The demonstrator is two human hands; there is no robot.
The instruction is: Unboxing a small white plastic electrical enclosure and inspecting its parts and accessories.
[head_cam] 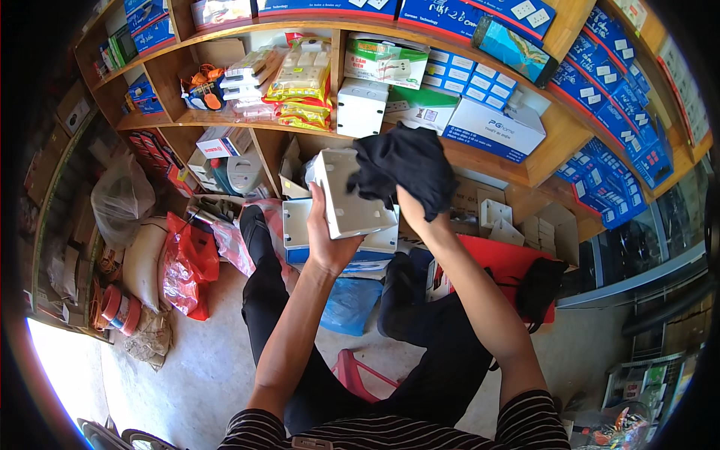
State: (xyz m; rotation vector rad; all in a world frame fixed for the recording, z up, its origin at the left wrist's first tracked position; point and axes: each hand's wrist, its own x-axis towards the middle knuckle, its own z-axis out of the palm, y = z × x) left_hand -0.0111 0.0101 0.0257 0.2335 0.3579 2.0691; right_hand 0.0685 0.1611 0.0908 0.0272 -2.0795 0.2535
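Observation:
In my left hand [329, 236] is a white plastic electrical box [360, 205], tilted with its open side towards me. My right hand [413, 208] grips a bunched black cloth [408, 163], which hangs over the upper right part of the box; the cloth covers most of the fingers. Beneath the held box, more white plastic boxes [296, 225] sit in a blue carton [298, 256] between my feet. Behind the cloth, a white box with screw holes [361, 107] stands on the shelf.
Wooden shelves [264, 121] hold packaged sockets and cartons. A smartphone [514, 50] leans at the upper right. Near my legs are a red plastic bag [188, 264], a blue plastic bag [350, 304], a red box [500, 259] and a pink stool [354, 374].

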